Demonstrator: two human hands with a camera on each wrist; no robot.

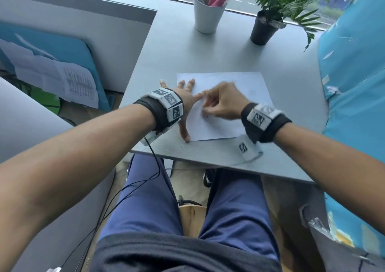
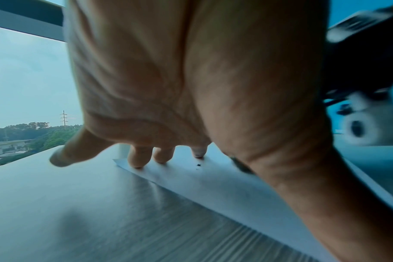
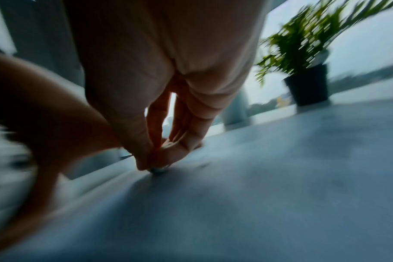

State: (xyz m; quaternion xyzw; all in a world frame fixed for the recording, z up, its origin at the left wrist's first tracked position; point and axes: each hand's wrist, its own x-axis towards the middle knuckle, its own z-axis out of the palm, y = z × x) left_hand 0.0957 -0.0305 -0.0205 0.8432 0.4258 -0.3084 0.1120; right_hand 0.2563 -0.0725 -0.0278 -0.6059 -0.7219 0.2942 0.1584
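A white sheet of paper (image 1: 239, 84) lies on the grey table (image 1: 158, 53). My left hand (image 1: 187, 105) is spread flat on the sheet's left edge, with fingertips (image 2: 135, 159) pressing the paper (image 2: 191, 182) and the little finger on the bare table. Just to its right, my right hand (image 1: 210, 107) is curled, its thumb and fingers pinching a small grey object (image 3: 158, 170) down against the paper (image 3: 258, 177). The object is blurred and mostly hidden by the fingers. A few dark specks (image 2: 198, 165) lie on the sheet near my left fingers.
A white cup (image 1: 208, 13) holding pens and pink tools stands at the table's back. A potted fern (image 1: 264, 28) is to its right. A blue wrapped bulk (image 1: 354, 63) borders the right side, and loose papers (image 1: 56, 78) lie lower left. My legs are under the near edge.
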